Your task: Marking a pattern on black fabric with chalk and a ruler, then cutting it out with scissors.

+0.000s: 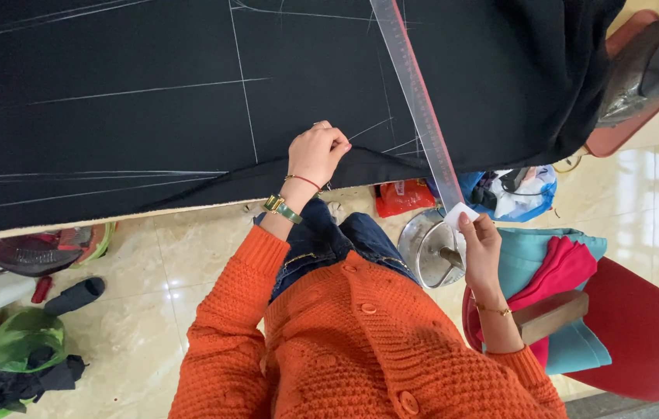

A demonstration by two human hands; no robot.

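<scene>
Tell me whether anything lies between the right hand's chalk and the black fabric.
Only the clear ruler: its lower end overhangs the black fabric edge, just above the white chalk pinched in the right hand. Nothing else visible intervenes.

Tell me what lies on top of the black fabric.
On the black fabric lie a clear ruler, white chalk lines and the left hand gripping its edge. The table beneath is mostly covered.

We note red flat packet (403,196) on floor under table edge; blue-white plastic bag (517,192) beside it; green bag (10,347) lower left.
</scene>
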